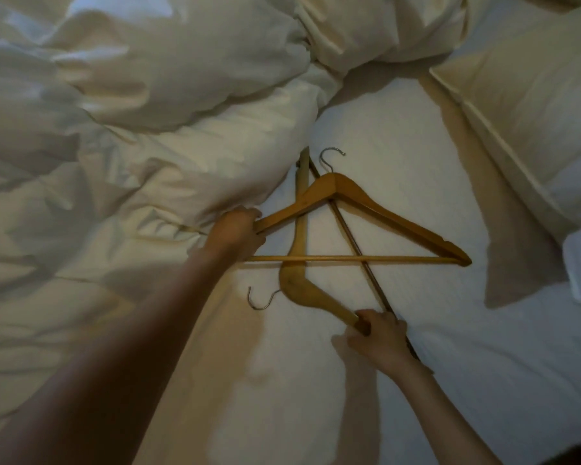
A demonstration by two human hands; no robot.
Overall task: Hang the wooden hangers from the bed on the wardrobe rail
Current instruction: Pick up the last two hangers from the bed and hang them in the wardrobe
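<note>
Two wooden hangers lie crossed on the white bed sheet [416, 162]. The upper hanger [383, 213] is darker orange, with its metal hook pointing away from me and its bar running left to right. My left hand [235, 229] grips its left end. Beneath it lies a paler hanger [299, 283], turned so that its hook points left and its dark bar runs diagonally. My right hand [379, 333] holds the near end of this paler hanger, fingers curled round the wood. No wardrobe rail is in view.
A crumpled white duvet [131, 146] fills the left and top of the bed, touching the hangers' far ends. A pillow [530, 105] lies at the right. Flat sheet stretches below and right of the hangers.
</note>
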